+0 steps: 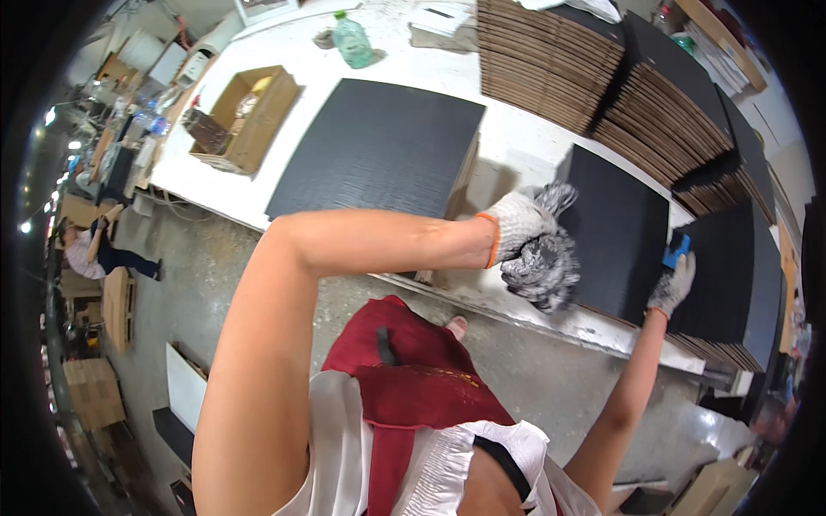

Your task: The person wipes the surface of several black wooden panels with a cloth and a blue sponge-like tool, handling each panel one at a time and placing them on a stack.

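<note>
At the white bench (420, 73), clutching a mottled rag (544, 268) in the left hand (519, 225), pinching a blue block (675, 247) in the right hand (673, 287), wearing a red apron (417, 397) with illegible yellow lettering (460, 377).

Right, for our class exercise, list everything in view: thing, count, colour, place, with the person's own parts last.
Table: 1, white, under the stacks
Front stacks: 3, black-topped, table's near side
Rear stacks: at least 3, brown-edged, upper right
Open box: 1, tan, table's left
Bottle: 1, green, table's far side
Striped cloth: 1, black and white, left of the middle front stack
Small object: 1, blue, by the right front stack
Co-worker: 1, pale top, far left
Background clutter: uncountable, mixed, around the edges
Apron: 1, dark red, on the wearer
Left fingers: whitish glove, gripping the cloth
Right fingers: greyish glove, holding the blue object
</note>
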`<action>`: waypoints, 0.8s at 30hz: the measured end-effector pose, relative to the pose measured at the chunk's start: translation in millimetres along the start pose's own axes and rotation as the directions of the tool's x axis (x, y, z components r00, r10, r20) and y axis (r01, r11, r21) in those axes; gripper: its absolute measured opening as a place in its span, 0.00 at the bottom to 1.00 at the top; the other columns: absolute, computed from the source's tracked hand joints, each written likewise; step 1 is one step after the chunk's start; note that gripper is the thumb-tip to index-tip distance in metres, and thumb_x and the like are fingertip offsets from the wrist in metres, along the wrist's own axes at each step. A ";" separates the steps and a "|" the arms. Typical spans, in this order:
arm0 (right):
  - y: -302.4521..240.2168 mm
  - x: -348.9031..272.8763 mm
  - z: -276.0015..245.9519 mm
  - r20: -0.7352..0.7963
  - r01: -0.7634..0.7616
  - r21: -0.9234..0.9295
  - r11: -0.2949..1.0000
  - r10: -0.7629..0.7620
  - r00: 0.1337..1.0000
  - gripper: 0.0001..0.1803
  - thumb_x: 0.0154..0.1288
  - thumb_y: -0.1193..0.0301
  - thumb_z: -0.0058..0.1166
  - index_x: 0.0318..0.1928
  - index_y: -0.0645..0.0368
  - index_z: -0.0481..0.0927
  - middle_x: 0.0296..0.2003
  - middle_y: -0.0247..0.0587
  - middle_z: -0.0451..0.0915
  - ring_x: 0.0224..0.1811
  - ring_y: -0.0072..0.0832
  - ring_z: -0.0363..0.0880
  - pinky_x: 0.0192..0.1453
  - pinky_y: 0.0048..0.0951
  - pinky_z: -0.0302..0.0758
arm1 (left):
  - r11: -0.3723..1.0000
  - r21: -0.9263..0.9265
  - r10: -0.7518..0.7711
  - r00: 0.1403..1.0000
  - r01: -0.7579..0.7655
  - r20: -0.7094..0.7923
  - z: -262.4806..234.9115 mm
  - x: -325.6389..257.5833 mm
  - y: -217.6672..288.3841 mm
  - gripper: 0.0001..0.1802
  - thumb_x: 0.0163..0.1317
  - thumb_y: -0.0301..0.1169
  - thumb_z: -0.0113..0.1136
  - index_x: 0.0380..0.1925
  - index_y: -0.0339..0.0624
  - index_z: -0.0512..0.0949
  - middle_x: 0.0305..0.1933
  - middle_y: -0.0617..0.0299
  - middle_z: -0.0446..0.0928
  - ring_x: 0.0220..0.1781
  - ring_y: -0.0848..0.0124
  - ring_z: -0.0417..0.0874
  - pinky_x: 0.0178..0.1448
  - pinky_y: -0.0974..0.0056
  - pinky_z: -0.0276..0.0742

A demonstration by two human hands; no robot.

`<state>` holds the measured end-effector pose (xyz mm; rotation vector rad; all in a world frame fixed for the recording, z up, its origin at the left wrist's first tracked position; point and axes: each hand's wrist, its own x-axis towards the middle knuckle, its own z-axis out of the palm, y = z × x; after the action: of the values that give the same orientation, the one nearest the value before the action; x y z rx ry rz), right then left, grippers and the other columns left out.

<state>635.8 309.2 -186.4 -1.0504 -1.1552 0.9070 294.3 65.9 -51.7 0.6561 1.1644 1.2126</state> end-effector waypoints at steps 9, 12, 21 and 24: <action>-73.1 -47.3 36.5 -0.212 0.190 -0.093 0.977 -0.206 0.955 0.26 0.72 0.71 0.47 0.65 0.72 0.62 0.58 0.54 0.71 0.56 0.37 0.75 0.63 0.35 0.71 | 0.678 0.561 0.622 0.777 -0.475 -0.094 -151.9 -147.7 132.1 0.22 0.61 0.29 0.55 0.55 0.32 0.73 0.58 0.52 0.75 0.53 0.63 0.81 0.61 0.59 0.76; -125.1 -105.3 86.7 -0.162 0.158 0.175 0.972 -0.130 0.978 0.26 0.72 0.71 0.46 0.65 0.73 0.61 0.57 0.55 0.69 0.54 0.43 0.75 0.60 0.41 0.74 | -0.028 0.963 0.188 0.945 -0.267 0.267 -214.5 -157.4 103.5 0.32 0.55 0.37 0.62 0.61 0.42 0.72 0.67 0.49 0.68 0.64 0.53 0.71 0.67 0.51 0.69; -248.1 -348.3 297.1 0.396 -0.022 -0.016 1.000 0.026 0.918 0.28 0.68 0.72 0.46 0.66 0.70 0.61 0.59 0.53 0.71 0.60 0.39 0.71 0.65 0.35 0.70 | -0.180 0.970 0.207 0.957 -0.165 0.201 -257.7 -108.4 90.5 0.36 0.48 0.35 0.65 0.63 0.60 0.71 0.75 0.52 0.54 0.78 0.49 0.46 0.78 0.40 0.39; -218.5 -371.4 326.9 0.400 0.158 -0.151 0.976 -0.086 0.913 0.22 0.65 0.75 0.50 0.59 0.70 0.70 0.56 0.54 0.73 0.61 0.42 0.71 0.68 0.37 0.64 | 0.056 0.917 0.493 0.809 -0.396 0.320 -289.1 -87.0 95.2 0.35 0.52 0.27 0.57 0.65 0.51 0.68 0.70 0.48 0.63 0.73 0.52 0.61 0.76 0.54 0.55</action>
<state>252.6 -46.5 -47.9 -0.9505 -1.6467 0.9512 -2.9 -41.5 -32.6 2.1447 1.8664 0.8081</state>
